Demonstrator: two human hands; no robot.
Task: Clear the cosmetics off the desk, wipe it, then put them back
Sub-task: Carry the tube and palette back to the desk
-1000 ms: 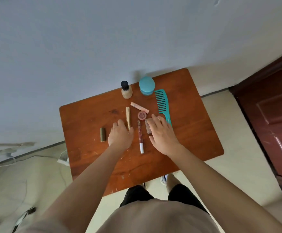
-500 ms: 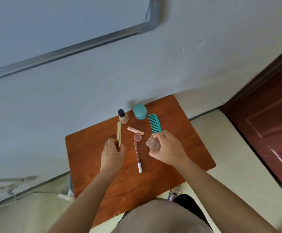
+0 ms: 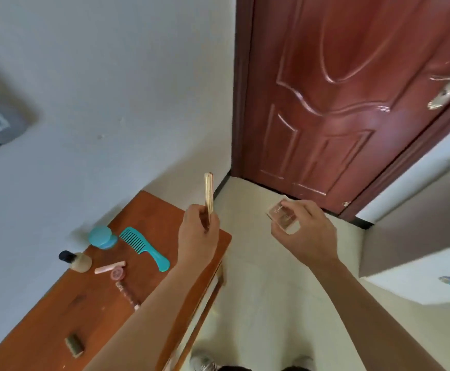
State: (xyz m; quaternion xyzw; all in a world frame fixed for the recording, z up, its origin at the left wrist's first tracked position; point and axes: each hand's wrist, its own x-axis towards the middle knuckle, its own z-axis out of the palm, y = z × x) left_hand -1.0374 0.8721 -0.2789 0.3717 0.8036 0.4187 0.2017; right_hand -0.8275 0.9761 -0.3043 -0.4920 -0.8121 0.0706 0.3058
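1. At far left a small dark-green tube [image 3: 74,344] lies alone near the front of the desk [image 3: 36,325]. It looks light and apt to roll, so it is best pinched across its middle.
2. By the wall stand a black-capped bottle [image 3: 77,261] and a teal jar [image 3: 102,237]. Both look rigid. The bottle may be glass, so the body is a safer hold than the cap.
3. In front of them lie a pink tube [image 3: 110,267], a small round pot [image 3: 117,273] and a long lip-gloss stick [image 3: 127,291]. All look light and slick.
4. A teal comb [image 3: 144,247] lies just beside the jar. It looks like stiff plastic and is easiest lifted by the handle.
5. The left hand [image 3: 198,236], above the desk's right corner, has its grip closed round the lower end of a slim gold stick [image 3: 208,194] that points upward. The stick is thin and smooth and could slide through the fingers.
6. The right hand [image 3: 306,234], over the floor and well apart from the desk, pinches a small clear case [image 3: 282,216] by its edges. The case looks flat, hard and liable to crack if dropped.
7. Blur softens the whole scene. The left forearm hides part of the desk's front. The case's contents and the white surface [image 3: 419,274] at far right cannot be made out.
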